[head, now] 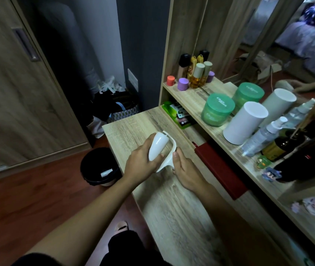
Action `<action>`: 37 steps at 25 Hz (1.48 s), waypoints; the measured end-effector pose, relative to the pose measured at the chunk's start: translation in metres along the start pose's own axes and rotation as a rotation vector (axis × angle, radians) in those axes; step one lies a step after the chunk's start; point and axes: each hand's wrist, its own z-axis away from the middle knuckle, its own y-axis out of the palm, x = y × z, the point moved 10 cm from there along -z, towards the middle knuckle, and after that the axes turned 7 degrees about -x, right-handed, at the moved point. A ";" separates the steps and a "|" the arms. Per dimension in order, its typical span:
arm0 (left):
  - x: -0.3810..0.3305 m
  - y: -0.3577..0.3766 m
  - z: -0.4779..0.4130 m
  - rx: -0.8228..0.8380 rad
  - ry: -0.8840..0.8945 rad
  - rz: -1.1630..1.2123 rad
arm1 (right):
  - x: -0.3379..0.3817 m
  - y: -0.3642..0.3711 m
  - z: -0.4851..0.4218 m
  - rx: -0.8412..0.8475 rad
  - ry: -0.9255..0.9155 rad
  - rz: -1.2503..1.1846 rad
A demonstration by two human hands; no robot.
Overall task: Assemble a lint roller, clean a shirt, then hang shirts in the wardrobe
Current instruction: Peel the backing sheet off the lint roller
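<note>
— Two hands on the job: left hand (143, 162) wrapped round a white roll cover (158, 145), right hand (186, 170) pinching the white lint roller handle (167, 160) w/ thumb & fingers. Both parts touch, held just above the wooden bench (172, 208).

— Counts on the shelf (195, 98)?

— 2 green jars (218, 109), but the far one's a mirror (268, 35) reflection, so really 1. Same w/ the white cylinder (246, 122): 1 real, 1 mirrored. 1 clear spray bottle (264, 134), also doubled in the glass. Back corner: 1 red cap (171, 80), 1 purple cap (183, 84), amber bottles w/ pale lids, can't count them exactly.

— Anything else nearby?

— 1 red box (220, 169) on the bench just beside the right hand, under the shelf. 1 black bin (100, 167) on the floor, left of the bench. Wardrobe door (18, 83) far left, shut. Bags piled by the wall behind the bin. No shirts in view.
</note>
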 end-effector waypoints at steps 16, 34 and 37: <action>-0.033 -0.004 -0.005 0.072 0.187 -0.169 | -0.016 -0.002 0.022 -0.072 0.001 -0.296; -0.056 -0.044 0.002 -0.237 0.573 -0.361 | -0.020 -0.025 0.019 -0.256 0.001 -0.231; -0.071 -0.033 0.014 -0.120 0.709 -0.384 | -0.009 -0.018 0.016 -0.242 -0.002 -0.257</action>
